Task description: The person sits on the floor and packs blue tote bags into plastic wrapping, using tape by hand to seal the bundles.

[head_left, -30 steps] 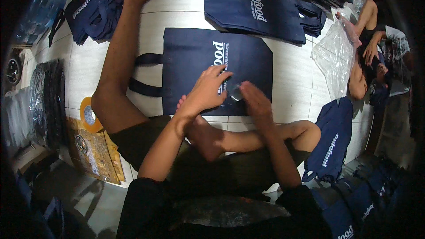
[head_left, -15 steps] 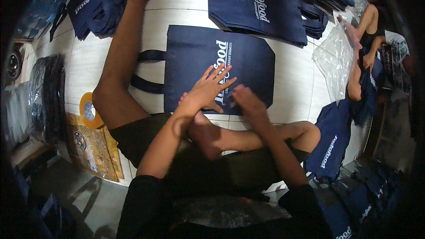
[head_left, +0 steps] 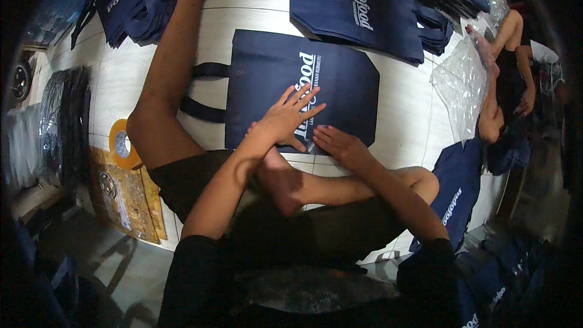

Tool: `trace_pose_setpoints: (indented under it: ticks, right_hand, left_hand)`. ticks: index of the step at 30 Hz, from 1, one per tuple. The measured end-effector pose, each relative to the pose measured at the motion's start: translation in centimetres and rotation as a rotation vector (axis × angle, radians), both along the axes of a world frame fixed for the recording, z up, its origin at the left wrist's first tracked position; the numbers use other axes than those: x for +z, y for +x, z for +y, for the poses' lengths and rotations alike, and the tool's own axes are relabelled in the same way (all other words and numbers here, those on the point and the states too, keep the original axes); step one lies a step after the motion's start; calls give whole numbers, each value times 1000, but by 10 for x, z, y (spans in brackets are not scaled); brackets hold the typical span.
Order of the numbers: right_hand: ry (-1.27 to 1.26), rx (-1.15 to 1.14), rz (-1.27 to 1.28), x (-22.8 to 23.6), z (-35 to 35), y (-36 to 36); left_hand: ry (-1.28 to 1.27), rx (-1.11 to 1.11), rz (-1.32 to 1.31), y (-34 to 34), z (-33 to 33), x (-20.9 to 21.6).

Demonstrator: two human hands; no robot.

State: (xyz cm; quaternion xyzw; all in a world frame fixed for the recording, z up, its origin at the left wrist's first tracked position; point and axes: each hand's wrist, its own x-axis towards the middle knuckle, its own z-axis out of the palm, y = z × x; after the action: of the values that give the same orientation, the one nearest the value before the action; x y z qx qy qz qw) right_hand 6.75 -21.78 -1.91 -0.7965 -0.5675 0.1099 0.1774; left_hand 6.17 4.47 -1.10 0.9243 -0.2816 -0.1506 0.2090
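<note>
A navy blue tote bag [head_left: 267, 54] with white printing lies flat on the floor, its two dark handles [head_left: 205, 109] toward the left. My left hand [head_left: 286, 120] rests palm down on the bag's lower middle, fingers spread wide. Just right of it, my right hand [head_left: 341, 144] lies low over the bag near its lower edge, fingers stretched out together. By its fingertips shows a small shiny clear patch [head_left: 310, 146], perhaps a bit of tape; I cannot make out more of it.
A stack of navy bags [head_left: 331, 0] lies beyond, with more bags [head_left: 136, 6] at far left. A tape roll [head_left: 124, 144] sits on brown-yellow cardboard [head_left: 124, 200] beside my left knee. A clear plastic sheet [head_left: 458, 79] lies at right, near another person's leg [head_left: 490, 115].
My right hand, blurred and slightly raised before, has come down onto the bag's lower edge. My left hand stays spread in place. At the right, the other person's arm has shifted.
</note>
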Motion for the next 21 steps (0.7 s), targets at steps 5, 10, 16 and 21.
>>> trace_pose_setpoints:
  ticks: [5,10,16,21]
  right_hand:
    - [79,-303,386,7,-3,5]
    - [-10,-13,30,-6,-7,0]
    - [202,-441,633,-6,-5,4]
    - [113,-121,-38,7,-3,5]
  left_hand:
    - [19,3,9,-2,2,1]
    - [11,-3,6,0,0,3]
    - [2,-20,25,2,2,2]
    - [-18,-7,-22,1,1,-1]
